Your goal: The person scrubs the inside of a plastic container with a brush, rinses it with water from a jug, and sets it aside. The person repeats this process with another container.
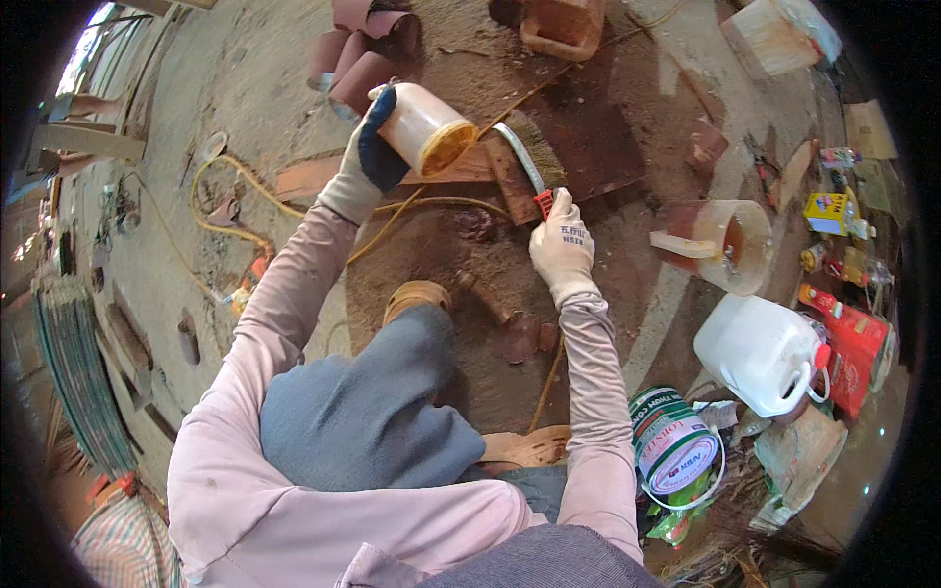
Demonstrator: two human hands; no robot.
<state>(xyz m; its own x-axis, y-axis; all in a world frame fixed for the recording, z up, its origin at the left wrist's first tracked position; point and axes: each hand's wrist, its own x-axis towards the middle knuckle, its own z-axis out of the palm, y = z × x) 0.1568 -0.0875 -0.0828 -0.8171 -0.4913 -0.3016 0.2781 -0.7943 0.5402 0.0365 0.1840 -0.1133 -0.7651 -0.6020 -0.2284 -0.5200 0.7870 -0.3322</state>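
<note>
My left hand (376, 155), in a white glove with dark blue on it, is wrapped round a cloudy plastic tub (414, 116). The tub is tilted, with its amber-stained end toward the lower right. In my right hand (564, 245), also gloved, is a red-handled tool with a curved, pale metal blade (525, 157). Its handle is mostly inside my fist, and the blade points up and to the left. Blade and tub are apart. Beneath them on the ground lie a reddish wooden plank (319, 176) and a dark brown board (603, 152).
A yellow hose (240, 169) winds across the dirt floor. Brown curved pieces (368, 61) and a rectangular tub (562, 27) stand ahead. To my right are a clear bucket (737, 245), a white jug (750, 351), a green-and-white pail (676, 446) and several bottles.
</note>
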